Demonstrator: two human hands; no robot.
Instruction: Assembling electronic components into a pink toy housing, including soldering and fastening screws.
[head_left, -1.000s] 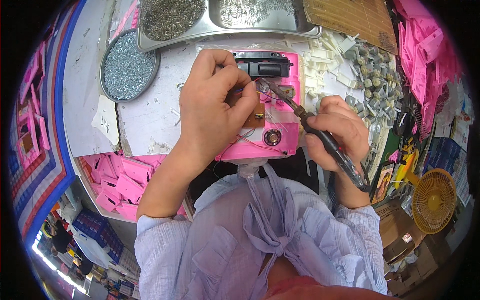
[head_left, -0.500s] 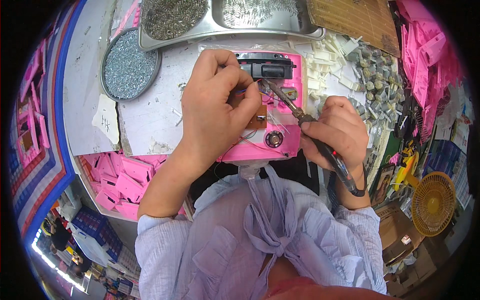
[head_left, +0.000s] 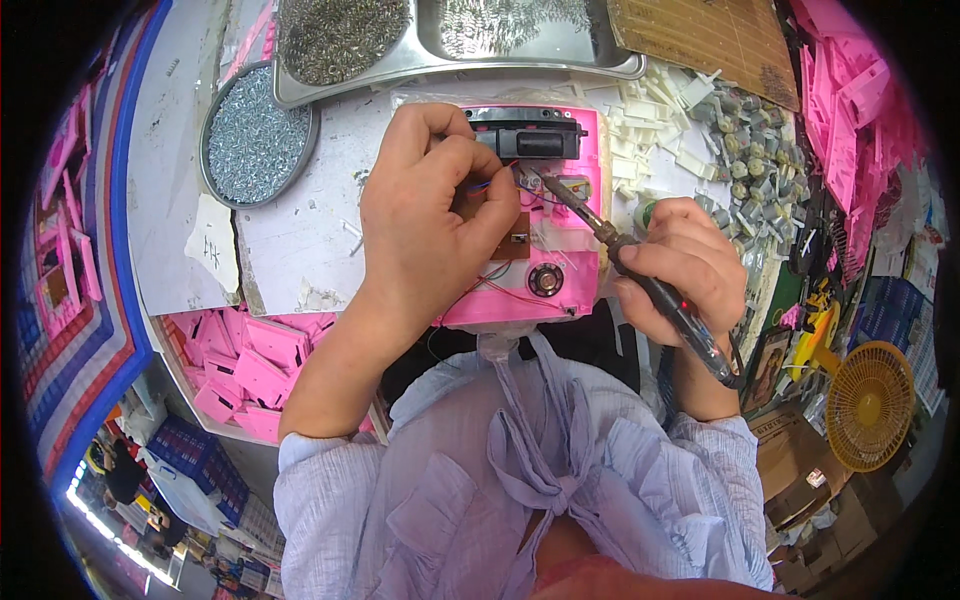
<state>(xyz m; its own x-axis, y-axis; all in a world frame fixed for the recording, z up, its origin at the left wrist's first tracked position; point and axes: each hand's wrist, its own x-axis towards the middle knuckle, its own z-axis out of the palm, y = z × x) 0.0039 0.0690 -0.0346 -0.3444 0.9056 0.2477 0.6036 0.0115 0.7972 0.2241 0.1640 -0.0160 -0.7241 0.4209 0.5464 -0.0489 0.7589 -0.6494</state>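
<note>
A pink plastic housing point(head_left: 572, 290) lies on the bench in front of me, with a black part point(head_left: 535, 143) across its far end. Inside it sit a small brown circuit board point(head_left: 513, 243), a round speaker point(head_left: 546, 280) and thin coloured wires. My left hand point(head_left: 440, 205) is over the housing's left side, thumb and forefinger pinched on a thin wire near the black part. In my right hand point(head_left: 690, 265) is a soldering iron point(head_left: 655, 287), held like a pen. Its tip points at the wires beside the left fingertips; whether they touch, I cannot tell.
A round dish of small screws point(head_left: 258, 135) stands at the left, behind it a metal tray point(head_left: 460, 65) of springs. White plastic parts point(head_left: 640, 130) and small grey motors point(head_left: 750, 150) are heaped at right. Pink parts point(head_left: 255, 360) fill a box at lower left; a yellow fan point(head_left: 868, 405) stands right.
My right hand has drawn slightly right and down, moving the iron's tip a little away from the wire end. My left hand keeps its pinch almost unmoved.
</note>
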